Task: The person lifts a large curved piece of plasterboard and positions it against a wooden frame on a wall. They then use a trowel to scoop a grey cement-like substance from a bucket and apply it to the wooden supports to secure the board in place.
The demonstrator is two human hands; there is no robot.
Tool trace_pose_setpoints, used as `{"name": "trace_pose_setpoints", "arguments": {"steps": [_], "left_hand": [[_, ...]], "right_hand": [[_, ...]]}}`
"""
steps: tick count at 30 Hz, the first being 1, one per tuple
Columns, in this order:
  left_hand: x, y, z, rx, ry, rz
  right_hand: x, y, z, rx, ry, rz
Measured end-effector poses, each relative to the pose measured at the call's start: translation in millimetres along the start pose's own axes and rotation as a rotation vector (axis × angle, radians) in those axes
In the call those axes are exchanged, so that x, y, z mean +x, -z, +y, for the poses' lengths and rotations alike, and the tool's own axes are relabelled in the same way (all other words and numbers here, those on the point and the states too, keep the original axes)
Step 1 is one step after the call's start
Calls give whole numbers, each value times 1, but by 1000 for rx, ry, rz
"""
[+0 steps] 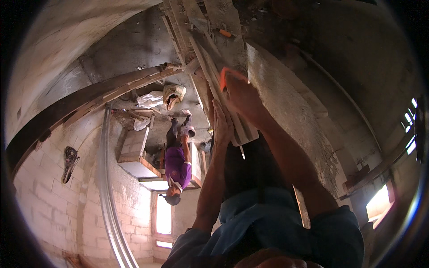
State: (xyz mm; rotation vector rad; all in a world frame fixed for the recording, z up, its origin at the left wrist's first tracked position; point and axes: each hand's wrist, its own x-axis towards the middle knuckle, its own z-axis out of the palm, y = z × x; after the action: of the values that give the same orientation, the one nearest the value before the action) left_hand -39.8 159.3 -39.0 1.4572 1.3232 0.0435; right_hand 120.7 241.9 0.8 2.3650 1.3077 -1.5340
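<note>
A long narrow wooden board (pixel 210 67) runs from the upper middle of the view down toward my body. My left hand (pixel 222 125) is closed along its left side near the close end. Above the board's right side, my right hand (pixel 243 98) grips an orange-handled tool (pixel 227 75); its working part is hard to make out. A thin pale tip (pixel 242 152) sticks out below the near end of the board, and I cannot tell what it belongs to.
Another person in a purple shirt (pixel 176 165) is at the left, near wooden box forms (pixel 138 165). A dark curved beam (pixel 85 96) crosses the left side. An open sack (pixel 173 96) lies beyond, and a small orange object (pixel 224 32) rests on far planks. A rough ledge (pixel 286 102) borders my right.
</note>
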Motion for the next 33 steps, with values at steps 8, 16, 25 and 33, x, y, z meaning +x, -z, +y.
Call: {"name": "trace_pose_setpoints", "arguments": {"steps": [8,16,25,33], "left_hand": [[-1,-5,4,-35,153,-68],[-7,3,14,-275,247,-23],[-9,-18,3,-359,138,91],[-4,-33,2,-491,275,68]], "right_hand": [[-15,15,24,395,-312,93],[-92,48,20,561,-277,58],[-145,39,3,599,-331,-14],[-179,46,-18,318,-360,-77]]}}
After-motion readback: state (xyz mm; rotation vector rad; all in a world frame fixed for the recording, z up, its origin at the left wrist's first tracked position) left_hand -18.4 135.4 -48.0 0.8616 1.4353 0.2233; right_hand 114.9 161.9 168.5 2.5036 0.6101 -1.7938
